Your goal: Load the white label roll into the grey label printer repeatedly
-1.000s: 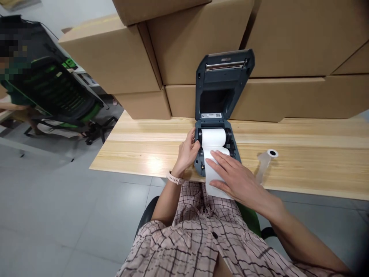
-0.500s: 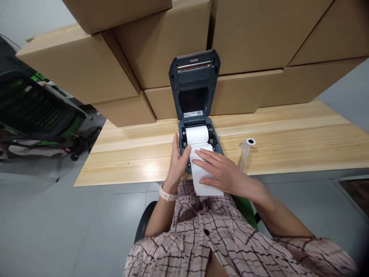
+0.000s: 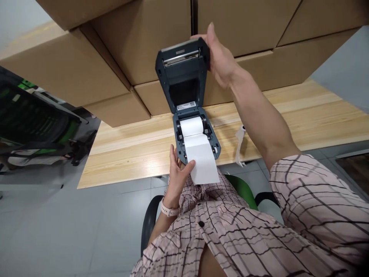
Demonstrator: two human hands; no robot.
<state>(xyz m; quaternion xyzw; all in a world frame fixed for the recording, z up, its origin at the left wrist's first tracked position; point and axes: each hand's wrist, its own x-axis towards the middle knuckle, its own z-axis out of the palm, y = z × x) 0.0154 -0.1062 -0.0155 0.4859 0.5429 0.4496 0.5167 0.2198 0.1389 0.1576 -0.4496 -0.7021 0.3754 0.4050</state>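
Observation:
A dark grey label printer [image 3: 215, 132] stands with its lid [image 3: 184, 75] raised. Inside sits a white label roll [image 3: 191, 126], and its paper strip [image 3: 203, 163] runs out over the front edge and hangs down. My left hand [image 3: 179, 175] is at the printer's front left corner, its thumb on the strip's left edge; some of its fingers are hidden beneath. My right hand [image 3: 220, 57] grips the lid's upper right edge, thumb up, its other fingers mostly hidden behind the lid.
Stacked cardboard boxes [image 3: 112, 77] rise behind the printer on the wooden table [image 3: 129, 154]. A curled backing strip [image 3: 240, 144] hangs near the table's front edge, partly behind my right arm. An office chair [image 3: 31, 119] stands at the left.
My right hand has left the paper strip and moved up to the lid. My left hand stays by the strip's edge, slightly lower on the paper. The view has shifted a little.

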